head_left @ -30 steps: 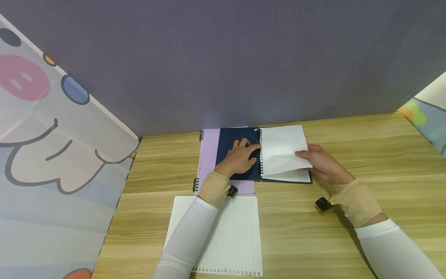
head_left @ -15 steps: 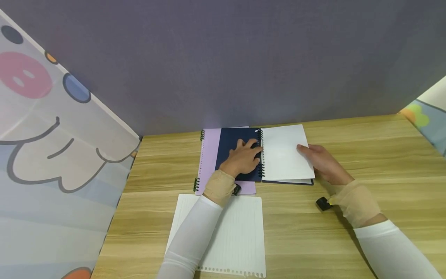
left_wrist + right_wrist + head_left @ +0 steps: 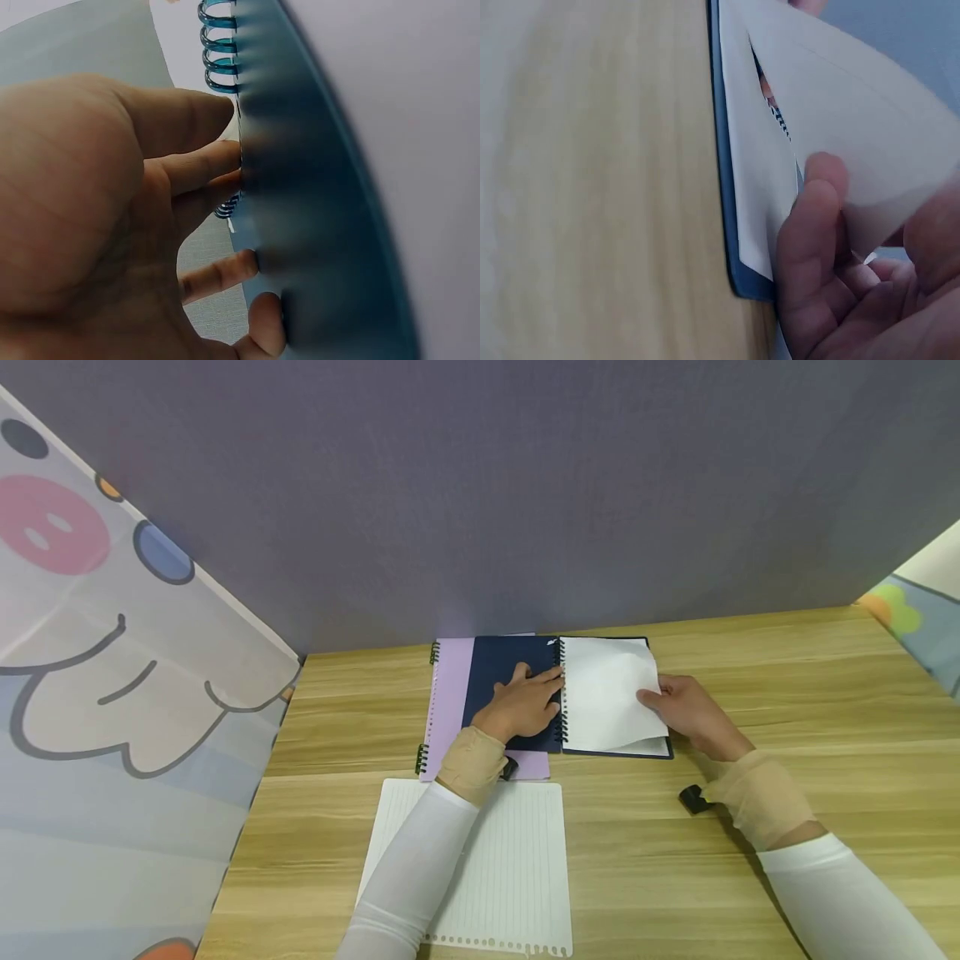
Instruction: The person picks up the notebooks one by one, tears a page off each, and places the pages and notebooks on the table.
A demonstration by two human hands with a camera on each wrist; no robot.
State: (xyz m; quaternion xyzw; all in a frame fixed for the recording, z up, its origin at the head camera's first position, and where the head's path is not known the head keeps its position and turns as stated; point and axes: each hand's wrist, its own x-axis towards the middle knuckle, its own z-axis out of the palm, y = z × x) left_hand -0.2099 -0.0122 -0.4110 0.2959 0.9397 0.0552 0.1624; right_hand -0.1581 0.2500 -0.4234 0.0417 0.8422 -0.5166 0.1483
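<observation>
A small spiral notebook lies spread, its navy cover (image 3: 483, 677) folded out to the left and its white page (image 3: 603, 689) on the right. My left hand (image 3: 521, 704) rests on the navy cover with fingers spread, fingertips against the black coil (image 3: 558, 727). At the page's right edge, my right hand (image 3: 690, 710) pinches the paper between thumb and fingers. The held page (image 3: 877, 112) bows up off the sheets below in the right wrist view. In the left wrist view, my left fingers (image 3: 217, 277) touch the dark cover (image 3: 315, 195).
Under the navy cover lies a larger lilac notebook (image 3: 450, 685) with green coils at its left edge. A loose lined sheet (image 3: 517, 860) with torn holes lies in front, partly beneath the left forearm. A grey panel (image 3: 525, 510) rises behind the wooden table (image 3: 750, 693).
The held page dropped flatter, then bowed again, its right edge shifting left. The left hand moved slightly right and spread its fingers; the loose sheet slid a little right.
</observation>
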